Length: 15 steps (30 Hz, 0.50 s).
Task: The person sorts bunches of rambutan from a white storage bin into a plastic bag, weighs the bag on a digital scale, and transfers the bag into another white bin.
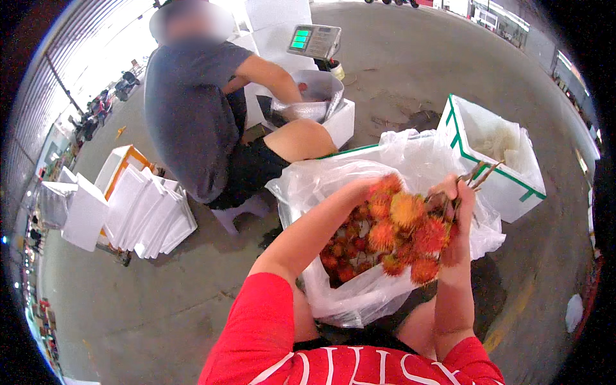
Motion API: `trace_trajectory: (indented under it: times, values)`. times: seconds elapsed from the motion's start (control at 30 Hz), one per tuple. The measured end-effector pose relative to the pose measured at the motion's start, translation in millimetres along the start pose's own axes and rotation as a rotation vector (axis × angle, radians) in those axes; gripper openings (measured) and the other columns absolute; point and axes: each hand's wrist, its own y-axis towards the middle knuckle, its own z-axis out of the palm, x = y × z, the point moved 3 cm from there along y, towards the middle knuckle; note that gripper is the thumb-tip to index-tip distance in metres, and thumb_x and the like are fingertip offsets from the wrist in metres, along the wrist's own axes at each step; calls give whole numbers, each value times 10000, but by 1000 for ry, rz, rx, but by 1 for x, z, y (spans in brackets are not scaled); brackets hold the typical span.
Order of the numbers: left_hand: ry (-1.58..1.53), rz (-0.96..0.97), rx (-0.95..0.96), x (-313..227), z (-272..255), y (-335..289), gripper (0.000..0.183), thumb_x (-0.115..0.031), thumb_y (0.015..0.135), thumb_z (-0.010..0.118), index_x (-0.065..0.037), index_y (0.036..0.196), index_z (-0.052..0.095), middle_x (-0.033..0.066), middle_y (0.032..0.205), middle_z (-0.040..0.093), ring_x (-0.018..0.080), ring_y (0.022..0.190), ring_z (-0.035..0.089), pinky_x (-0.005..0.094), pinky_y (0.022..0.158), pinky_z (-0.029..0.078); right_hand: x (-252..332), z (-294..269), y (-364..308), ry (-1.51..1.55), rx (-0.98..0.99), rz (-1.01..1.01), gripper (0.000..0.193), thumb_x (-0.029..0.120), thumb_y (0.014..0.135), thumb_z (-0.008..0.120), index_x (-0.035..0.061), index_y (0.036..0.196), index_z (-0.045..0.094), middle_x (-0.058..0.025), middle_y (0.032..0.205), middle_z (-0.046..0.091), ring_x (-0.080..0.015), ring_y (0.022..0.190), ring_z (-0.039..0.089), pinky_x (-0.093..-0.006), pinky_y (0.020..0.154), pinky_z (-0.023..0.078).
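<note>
A bunch of red and orange rambutans (410,221) hangs over a foam box lined with clear plastic (337,298). My right hand (454,196) is closed around its woody stems, whose bare ends stick up past the fingers. My left hand (368,187) reaches in at the bunch's left side, its fingers hidden behind the fruit. Under the bunch, more rambutans (346,256) lie inside the lined box, darker in the shade.
A white foam box with green tape (497,183) stands at the right, holding crumpled plastic. Ahead to the left, a person (192,109) sits on a stool, reaching into another lined foam box (340,125) near a digital scale (314,42). Foam lids (144,208) lean at the left.
</note>
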Motion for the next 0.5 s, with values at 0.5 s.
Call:
trace_trajectory:
  times: [0.5]
  values:
    - [340,262,-724,33,-20,-106,459,-342,943,555,32,1209,567,168,1179,619,255,1073,588,346,939,447,-138,22,-25,-862,309,320,83,78,867,611,64,785,611,34,724,574,-37,606,490,-200,527,397]
